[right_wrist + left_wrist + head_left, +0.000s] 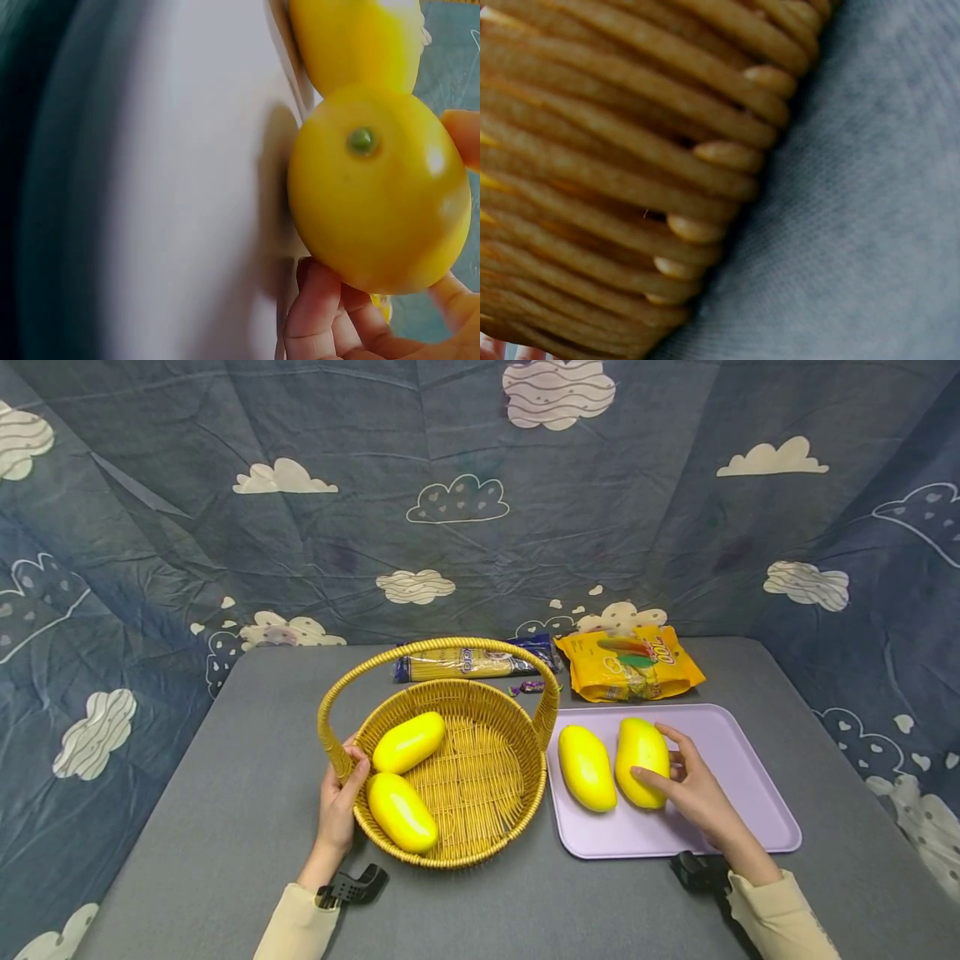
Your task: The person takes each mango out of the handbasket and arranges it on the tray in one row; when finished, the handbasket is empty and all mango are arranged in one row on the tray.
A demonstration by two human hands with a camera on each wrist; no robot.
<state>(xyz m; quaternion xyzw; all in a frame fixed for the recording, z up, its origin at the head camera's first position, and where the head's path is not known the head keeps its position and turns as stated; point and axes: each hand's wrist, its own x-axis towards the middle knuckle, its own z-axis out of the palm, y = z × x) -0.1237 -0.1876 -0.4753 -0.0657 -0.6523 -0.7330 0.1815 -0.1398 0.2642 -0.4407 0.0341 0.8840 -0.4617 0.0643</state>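
Right hand (697, 789) clamped round mango (641, 760), thumb and fingers parted by its width; mango held right of basket (483, 777), on or just above tray (738, 793), which cannot be told. Basket's left rim gripped by left hand (340, 802). Second mango (587, 768) laid on tray, nearer basket. Other two mangoes (408, 743) seen inside basket. Pasta (442, 666) placed behind basket, bag (630, 668) behind-right.

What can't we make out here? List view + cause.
- Head: part of the left hand, hidden by the basket.
- Head: part of the pasta pack, behind the handle.
- Head: candy lettering, too small.
- Left wrist: the hand's fingers, cut off by the bottom edge.
- Right wrist: dark band at left, too blurred to identify.
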